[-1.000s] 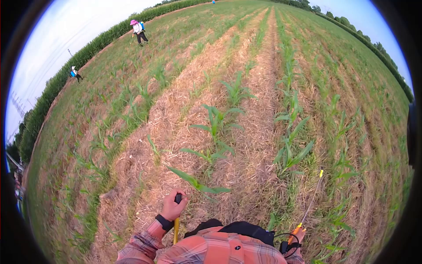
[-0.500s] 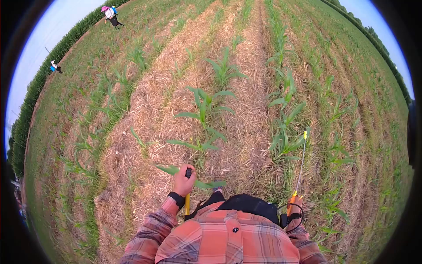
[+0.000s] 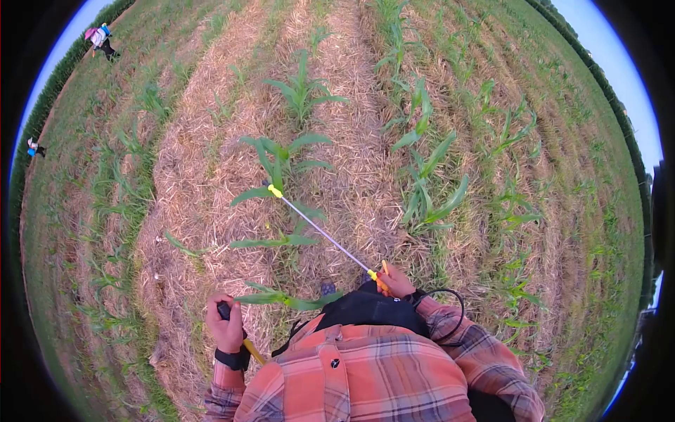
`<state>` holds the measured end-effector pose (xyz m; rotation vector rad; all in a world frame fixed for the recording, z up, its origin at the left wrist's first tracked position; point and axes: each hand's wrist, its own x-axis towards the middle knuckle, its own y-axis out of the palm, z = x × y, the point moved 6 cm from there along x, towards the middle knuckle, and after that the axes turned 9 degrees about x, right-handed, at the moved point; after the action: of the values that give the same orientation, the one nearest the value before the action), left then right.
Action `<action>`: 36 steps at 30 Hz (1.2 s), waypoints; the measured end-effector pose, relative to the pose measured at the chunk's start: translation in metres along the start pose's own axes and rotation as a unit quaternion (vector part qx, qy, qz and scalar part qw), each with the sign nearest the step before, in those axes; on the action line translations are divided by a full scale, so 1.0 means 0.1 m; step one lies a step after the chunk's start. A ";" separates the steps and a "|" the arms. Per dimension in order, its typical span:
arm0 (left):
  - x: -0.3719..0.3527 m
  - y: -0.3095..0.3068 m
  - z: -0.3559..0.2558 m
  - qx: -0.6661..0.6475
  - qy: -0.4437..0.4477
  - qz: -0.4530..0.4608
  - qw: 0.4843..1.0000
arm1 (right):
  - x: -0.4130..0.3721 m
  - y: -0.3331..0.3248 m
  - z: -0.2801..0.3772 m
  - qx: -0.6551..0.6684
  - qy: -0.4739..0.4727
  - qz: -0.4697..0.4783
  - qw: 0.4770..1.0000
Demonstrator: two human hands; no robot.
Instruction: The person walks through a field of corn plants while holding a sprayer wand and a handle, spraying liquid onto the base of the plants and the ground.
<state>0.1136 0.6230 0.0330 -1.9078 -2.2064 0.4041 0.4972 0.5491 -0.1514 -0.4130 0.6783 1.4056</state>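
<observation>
My left hand (image 3: pixel 225 329) is wrapped round the black grip of a yellow pump lever (image 3: pixel 254 351), out to the left of my body. In front of my waist, my right hand (image 3: pixel 398 281) grips the orange-yellow handle of a spray wand (image 3: pixel 325 233). The thin metal tube points forward and left, and its yellow nozzle end overlaps the leaves of a young corn plant (image 3: pixel 277 165). A black hose (image 3: pixel 461 309) loops beside my right forearm. Close to my left hand, a low corn plant (image 3: pixel 285 299) spreads its long leaves in front of me.
Rows of young corn (image 3: pixel 425 200) run forward on both sides, with dry straw (image 3: pixel 344 148) covering the ground between them. Far off at upper left, a person in a pink hat (image 3: pixel 102 42) and another person (image 3: pixel 35 148) stand in the field. My shoe (image 3: pixel 328 288) shows below me.
My right hand has brought the spray wand from my right side across to the front, its nozzle swinging left. My left hand has moved lower and left with the lever. The view has shifted.
</observation>
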 end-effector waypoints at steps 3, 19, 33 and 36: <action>0.05 -0.16 -0.25 -0.026 -0.009 -0.032 0.999 | 0.16 0.05 0.09 -0.010 -0.014 0.061 0.998; 1.56 2.25 -0.34 0.209 0.111 0.027 0.971 | 0.96 -2.30 0.72 0.281 -0.057 -0.204 0.936; 1.91 2.63 -0.87 0.209 0.069 0.023 0.975 | 0.85 -4.13 0.81 0.381 -0.165 -0.390 0.821; 2.09 2.77 -0.84 0.195 0.075 0.035 0.977 | 0.97 -4.12 0.88 0.351 -0.170 -0.393 0.833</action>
<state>0.3681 0.8722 0.0147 -1.7426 -1.8086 0.6293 0.9203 0.6211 -0.2010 0.1556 0.5784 0.3621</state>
